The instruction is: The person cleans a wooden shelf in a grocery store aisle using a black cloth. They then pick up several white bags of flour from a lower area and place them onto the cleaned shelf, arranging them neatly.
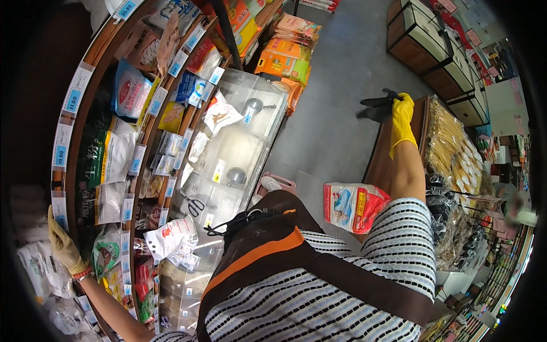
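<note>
Well, the shelf (72,185) stands just beside my left grip (65,248), its fingers apart from any goods; a light, flat hand would serve best, so the packets (119,151) don't get knocked. Between my two grips, the clear bins (259,142) seem to hold pale powder. Nearer my body than my right grip (402,108) sits a red-and-white package (356,206), its contents hidden. At that grip's fingertips is a dark thing (376,108); whether they clamp it I cannot tell, so steady fingers matter.

Blue-and-white price labels (73,98) on shelf edges (98,41), large characters (94,139) on dark packet (91,165)
</note>
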A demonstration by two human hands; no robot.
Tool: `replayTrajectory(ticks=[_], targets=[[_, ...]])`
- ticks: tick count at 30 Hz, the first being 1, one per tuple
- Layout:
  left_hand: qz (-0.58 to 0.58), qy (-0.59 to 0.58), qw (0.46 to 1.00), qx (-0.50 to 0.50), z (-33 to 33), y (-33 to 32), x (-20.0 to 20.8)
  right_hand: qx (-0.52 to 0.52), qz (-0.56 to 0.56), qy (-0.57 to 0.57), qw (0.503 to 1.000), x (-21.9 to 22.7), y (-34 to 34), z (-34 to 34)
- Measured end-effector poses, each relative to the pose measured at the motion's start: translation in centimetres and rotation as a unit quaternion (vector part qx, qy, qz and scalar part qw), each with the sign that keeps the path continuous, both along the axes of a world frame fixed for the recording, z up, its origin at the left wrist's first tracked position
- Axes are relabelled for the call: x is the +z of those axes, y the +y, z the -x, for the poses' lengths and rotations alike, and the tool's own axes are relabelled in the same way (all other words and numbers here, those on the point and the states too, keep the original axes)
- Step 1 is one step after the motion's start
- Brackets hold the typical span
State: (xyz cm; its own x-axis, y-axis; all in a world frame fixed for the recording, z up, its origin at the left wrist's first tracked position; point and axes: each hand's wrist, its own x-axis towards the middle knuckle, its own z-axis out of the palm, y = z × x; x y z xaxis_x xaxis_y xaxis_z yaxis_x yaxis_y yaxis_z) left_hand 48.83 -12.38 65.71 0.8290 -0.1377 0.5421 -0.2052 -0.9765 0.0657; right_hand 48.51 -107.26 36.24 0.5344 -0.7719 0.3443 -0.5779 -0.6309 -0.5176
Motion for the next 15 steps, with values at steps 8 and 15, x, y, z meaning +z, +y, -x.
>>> replayTrajectory(ticks=[8, 15], targets=[[-0.274, -0.061, 0.960, 0.003, 0.4, 0.8, 0.4, -0.071, -0.100, -0.008, 0.992, -2.7, -0.2, 0.9], [-0.162, -0.022, 0.987, -0.012, 0.4, 0.2, 0.5, 0.011, -0.107, -0.106, 0.989, -1.1, -1.9, -1.9]])
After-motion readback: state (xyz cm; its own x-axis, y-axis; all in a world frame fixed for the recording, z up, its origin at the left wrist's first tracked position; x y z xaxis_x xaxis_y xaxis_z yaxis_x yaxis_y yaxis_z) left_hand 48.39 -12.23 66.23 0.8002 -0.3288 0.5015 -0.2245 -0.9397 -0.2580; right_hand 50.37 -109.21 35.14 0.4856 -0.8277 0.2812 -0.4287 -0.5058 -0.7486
